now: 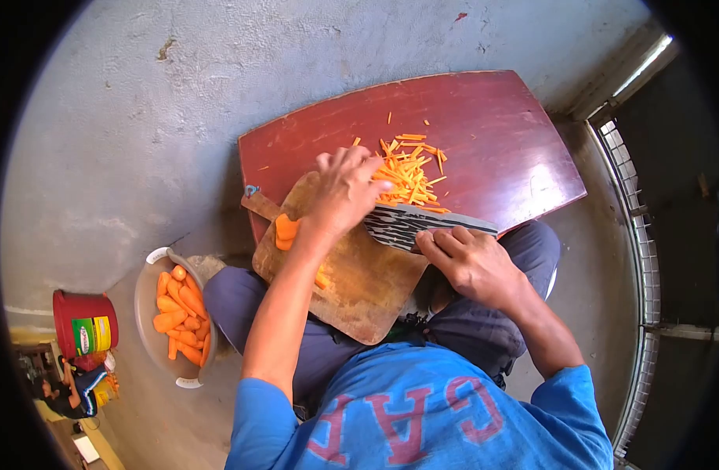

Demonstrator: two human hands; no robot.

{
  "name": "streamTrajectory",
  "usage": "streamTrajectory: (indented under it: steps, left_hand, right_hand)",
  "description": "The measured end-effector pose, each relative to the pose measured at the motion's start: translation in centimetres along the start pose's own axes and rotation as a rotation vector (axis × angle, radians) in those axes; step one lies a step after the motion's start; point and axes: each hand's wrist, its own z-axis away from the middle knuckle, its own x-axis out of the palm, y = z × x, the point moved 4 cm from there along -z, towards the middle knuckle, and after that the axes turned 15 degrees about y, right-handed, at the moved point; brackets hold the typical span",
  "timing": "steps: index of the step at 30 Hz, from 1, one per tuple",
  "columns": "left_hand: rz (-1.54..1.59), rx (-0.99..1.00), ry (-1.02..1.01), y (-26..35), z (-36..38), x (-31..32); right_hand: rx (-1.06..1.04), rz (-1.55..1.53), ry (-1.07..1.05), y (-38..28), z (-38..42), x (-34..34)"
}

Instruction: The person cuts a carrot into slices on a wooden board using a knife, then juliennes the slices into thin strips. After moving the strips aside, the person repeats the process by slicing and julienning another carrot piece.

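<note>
Carrot strips (pixel 406 176) lie in a loose pile on a red tabletop (pixel 485 117). My left hand (pixel 347 188) is at the pile's left side, its fingers spread and bent over the strips. In my right hand (pixel 469 262) is a wide knife (pixel 406 223) with a black-streaked blade, held along the pile's near edge. A worn wooden board (pixel 367 290) rests on my lap and against the table. Peeled carrot pieces (pixel 286 229) sit at the board's left, partly behind my left forearm, with a few cut bits lower down.
On the floor at the left stands a grey basin (pixel 148 313) holding several peeled carrots (pixel 183 313). Beyond it are a red bucket (pixel 65 321) and a person (pixel 73 392). A wall (pixel 179 94) runs behind the table; a metal mesh gate (pixel 641 258) is at the right.
</note>
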Motion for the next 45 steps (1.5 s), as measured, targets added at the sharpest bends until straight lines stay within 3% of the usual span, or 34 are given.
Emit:
streamTrajectory:
  steps: [3, 8, 12, 15, 20, 22, 25, 27, 37, 43, 45]
  left_hand:
    - [0.316, -0.016, -0.142, 4.7, -0.9, 0.2]
    - [0.209, 0.067, -0.245, 3.5, -0.9, 5.0]
    - [0.189, 0.072, 0.033, 2.2, -1.4, 2.4]
    - [0.164, -0.028, 0.254, 2.0, 0.0, -2.6]
    - [-0.156, -0.077, 0.263, 3.6, 8.1, -10.0]
    - [-0.158, -0.235, 0.244, 4.0, 12.4, -11.1]
    - [-0.077, -0.467, 0.199, 4.2, 17.2, -11.4]
    - [0.053, -0.623, 0.205, 4.0, 18.9, -10.6]
    - [0.090, -0.543, 0.180, 2.8, 18.9, -9.7]
    - [-0.217, -0.482, 0.326, 2.8, 19.1, -9.9]
    - [-0.159, -0.503, 0.373, 2.8, 19.2, -9.9]
  right_hand:
    - [-0.016, 0.012, 0.019, 0.1, -0.2, 0.9]
    - [-0.035, 0.004, -0.001, -0.6, -0.8, 1.0]
    - [0.004, -0.023, 0.000, -0.6, -0.4, 1.2]
    - [0.112, -0.118, 0.042, -0.2, 0.6, 1.6]
    - [0.535, -0.470, 0.109, 0.0, 1.3, 1.2]
    - [0.737, -0.692, 0.115, 0.2, 1.4, 1.4]
    - [0.831, -0.851, -0.041, -1.0, 0.6, 1.2]
    - [0.679, -0.877, -0.061, -2.3, -0.3, 1.4]
    - [0.537, -0.696, -0.237, -4.6, -3.2, 2.4]
    - [0.345, -0.678, -0.176, -4.6, -5.6, 3.8]
    - [0.304, -0.683, -0.203, -4.3, -6.4, 4.3]
